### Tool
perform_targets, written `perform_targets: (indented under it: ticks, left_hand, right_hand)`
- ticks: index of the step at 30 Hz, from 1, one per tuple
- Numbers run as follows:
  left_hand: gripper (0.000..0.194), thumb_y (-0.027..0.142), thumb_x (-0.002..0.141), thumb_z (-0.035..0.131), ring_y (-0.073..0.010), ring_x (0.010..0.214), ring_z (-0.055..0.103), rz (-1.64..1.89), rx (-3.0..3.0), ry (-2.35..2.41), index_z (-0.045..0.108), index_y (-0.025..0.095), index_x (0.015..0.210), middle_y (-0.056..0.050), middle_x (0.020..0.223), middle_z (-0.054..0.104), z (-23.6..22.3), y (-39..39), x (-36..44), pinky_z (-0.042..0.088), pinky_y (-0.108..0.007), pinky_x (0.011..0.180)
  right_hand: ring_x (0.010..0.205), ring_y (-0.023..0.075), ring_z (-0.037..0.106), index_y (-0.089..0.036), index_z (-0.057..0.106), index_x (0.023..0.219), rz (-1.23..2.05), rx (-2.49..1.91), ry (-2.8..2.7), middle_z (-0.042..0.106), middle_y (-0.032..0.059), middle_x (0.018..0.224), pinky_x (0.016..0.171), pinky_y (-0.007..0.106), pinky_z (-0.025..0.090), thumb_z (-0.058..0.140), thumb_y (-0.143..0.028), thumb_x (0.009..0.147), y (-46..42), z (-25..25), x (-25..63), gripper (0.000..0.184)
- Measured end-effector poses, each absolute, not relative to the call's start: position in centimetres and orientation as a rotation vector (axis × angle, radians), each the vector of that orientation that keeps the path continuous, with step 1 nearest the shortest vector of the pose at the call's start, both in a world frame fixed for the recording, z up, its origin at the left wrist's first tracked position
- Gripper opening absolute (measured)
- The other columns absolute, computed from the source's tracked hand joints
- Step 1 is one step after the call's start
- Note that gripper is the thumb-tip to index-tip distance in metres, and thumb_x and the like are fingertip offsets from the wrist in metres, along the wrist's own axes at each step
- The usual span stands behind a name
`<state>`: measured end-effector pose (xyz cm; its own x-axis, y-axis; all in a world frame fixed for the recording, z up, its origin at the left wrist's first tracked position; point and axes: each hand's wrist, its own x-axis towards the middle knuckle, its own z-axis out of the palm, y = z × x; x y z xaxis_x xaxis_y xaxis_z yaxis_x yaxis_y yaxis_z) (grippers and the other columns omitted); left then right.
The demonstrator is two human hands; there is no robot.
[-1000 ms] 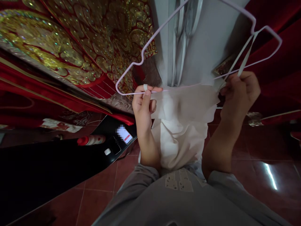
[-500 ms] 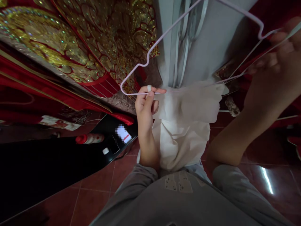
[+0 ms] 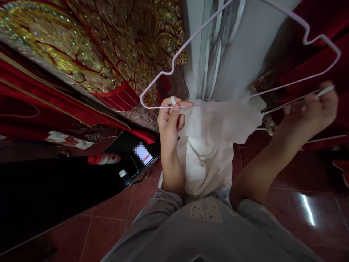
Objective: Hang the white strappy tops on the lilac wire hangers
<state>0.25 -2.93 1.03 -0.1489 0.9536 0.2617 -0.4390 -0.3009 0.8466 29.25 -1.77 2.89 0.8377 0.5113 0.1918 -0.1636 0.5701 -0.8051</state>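
My left hand (image 3: 172, 118) pinches the bottom bar of a pale pink clothes hanger (image 3: 172, 60) near its left corner. A white band circles one of its fingers; whether it is a strap I cannot tell. Beneath the bar hangs a cream garment (image 3: 209, 160), its upper part draped along the hanger and its lower folds near my lap. Out to the right, my right hand (image 3: 313, 105) is closed on a thin white strap (image 3: 289, 102), stretched taut from the garment's right edge. That strap runs just below the bar, apart from the hanger's right corner.
Red and gold sequined clothing (image 3: 114, 43) hangs at the left. Ahead stands a grey-white cabinet (image 3: 261, 40) with curved handles. On a black table (image 3: 68, 189) are a red-capped bottle (image 3: 103, 159), a lit phone (image 3: 143, 153) and a small white case (image 3: 122, 173).
My right hand has come down and inward from the hanger's right end, bringing the strap below the bottom bar. My left hand has barely moved.
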Motion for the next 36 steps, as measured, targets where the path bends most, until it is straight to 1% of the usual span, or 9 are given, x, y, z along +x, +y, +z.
perform_targets:
  ticks: [3,5,7,11,14,20,30,33,36]
  left_hand:
    - [0.031,0.053,0.100,0.080,-0.0037,0.041,0.034,1.684,0.990,0.802,0.067,0.025,0.108,-0.002,0.097,0.081,0.8,-2.9,0.5,0.024,-0.023,0.039]
    - [0.033,0.053,0.099,0.080,-0.0034,0.040,0.031,1.703,0.991,0.807,0.066,0.025,0.110,-0.002,0.096,0.081,0.8,-2.9,0.8,0.022,-0.024,0.039]
    - [0.036,0.055,0.098,0.081,-0.0029,0.040,0.027,1.719,0.994,0.788,0.065,0.025,0.111,-0.001,0.095,0.081,0.9,-2.9,1.1,0.019,-0.024,0.039]
    - [0.039,0.054,0.096,0.083,-0.0034,0.040,0.026,1.734,0.980,0.772,0.063,0.026,0.114,-0.001,0.097,0.082,1.1,-3.1,1.3,0.018,-0.024,0.039]
    - [0.038,0.050,0.096,0.084,-0.0042,0.042,0.028,1.721,0.945,0.798,0.064,0.027,0.119,-0.001,0.099,0.083,0.8,-3.1,1.1,0.021,-0.024,0.040]
    - [0.043,0.047,0.091,0.087,-0.0062,0.041,0.029,1.659,0.931,0.789,0.067,0.030,0.125,0.004,0.079,0.075,0.4,-2.9,0.2,0.018,-0.024,0.039]
    - [0.032,0.045,0.094,0.083,-0.0063,0.046,0.039,1.909,0.925,0.879,0.076,0.031,0.121,-0.001,0.094,0.083,-0.5,-2.0,-2.3,0.025,-0.024,0.043]
    - [0.021,0.035,0.097,0.078,-0.0057,0.047,0.042,2.058,0.916,0.911,0.079,0.032,0.117,0.000,0.101,0.085,-0.9,-1.8,-3.1,0.027,-0.023,0.044]
    - [0.012,0.029,0.096,0.077,-0.0034,0.044,0.034,2.258,0.903,0.970,0.084,0.028,0.105,0.001,0.096,0.084,-1.0,-1.6,-3.4,0.019,-0.022,0.042]
  right_hand:
    - [0.048,0.0035,0.035,-0.019,0.072,0.087,0.695,-0.874,-0.422,0.043,-0.0067,0.062,0.046,0.011,0.034,0.048,-0.002,0.079,-3.4,2.0,27.6,0.031]
    - [0.054,0.0045,0.049,-0.017,0.076,0.090,0.923,-0.894,-0.488,0.057,-0.0028,0.071,0.051,0.014,0.046,0.060,-0.012,0.076,-3.8,1.9,26.0,0.022]
    - [0.065,0.0100,0.062,-0.017,0.078,0.097,1.108,-0.909,-0.579,0.070,0.0038,0.085,0.059,0.023,0.057,0.073,-0.024,0.074,-3.9,2.0,24.2,0.025]
    - [0.073,0.0127,0.066,-0.025,0.076,0.100,1.238,-0.815,-0.784,0.077,0.0041,0.100,0.068,0.029,0.060,0.080,-0.045,0.081,-3.8,2.2,21.3,0.028]
    - [0.073,0.0124,0.064,-0.028,0.072,0.094,1.166,-0.766,-0.787,0.078,0.0025,0.102,0.071,0.030,0.060,0.077,-0.052,0.088,-3.8,2.1,20.6,0.025]
    - [0.073,0.0150,0.064,-0.035,0.069,0.099,1.000,-0.775,-0.734,0.078,-0.0009,0.113,0.075,0.036,0.059,0.076,-0.055,0.089,-3.5,3.3,21.2,0.024]
    - [0.066,0.0166,0.053,-0.034,0.060,0.092,0.876,-0.839,-0.811,0.061,-0.0004,0.081,0.066,0.037,0.054,0.078,-0.057,0.084,-1.6,2.3,21.6,0.031]
    - [0.072,0.0185,0.059,-0.033,0.060,0.092,0.909,-0.866,-0.756,0.061,0.0007,0.080,0.065,0.036,0.054,0.072,-0.050,0.091,-1.6,2.1,21.9,0.021]
    - [0.067,0.0156,0.058,-0.031,0.060,0.090,0.964,-0.824,-0.653,0.058,0.0005,0.076,0.059,0.031,0.050,0.066,-0.038,0.096,-1.5,2.1,22.0,0.011]
